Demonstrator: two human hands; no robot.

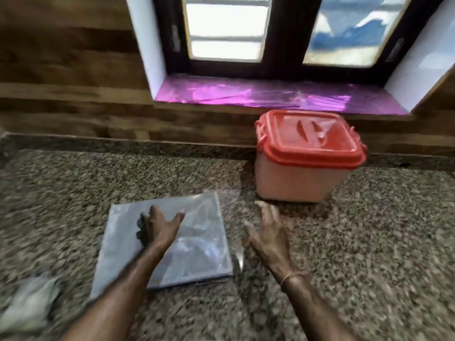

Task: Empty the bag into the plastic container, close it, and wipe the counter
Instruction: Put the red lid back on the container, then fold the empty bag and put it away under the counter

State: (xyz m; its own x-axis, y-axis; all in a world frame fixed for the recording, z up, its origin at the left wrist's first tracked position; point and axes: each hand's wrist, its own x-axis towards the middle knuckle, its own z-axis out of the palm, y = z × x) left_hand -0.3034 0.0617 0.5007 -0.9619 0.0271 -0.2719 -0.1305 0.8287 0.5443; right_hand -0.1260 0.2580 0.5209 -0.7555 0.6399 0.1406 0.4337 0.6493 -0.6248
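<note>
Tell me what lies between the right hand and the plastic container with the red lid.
Nothing but a short stretch of bare speckled counter, as the head view shows. The right hand, open, appears not to touch the container.

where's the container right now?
Head view, right of centre: the container stands at the back of the counter, below the window sill, just beyond the right hand.

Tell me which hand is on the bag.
The left hand, resting with fingers spread on the grey bag. The right hand is open beside the bag, over the counter, nearer the red-lidded container.
</note>
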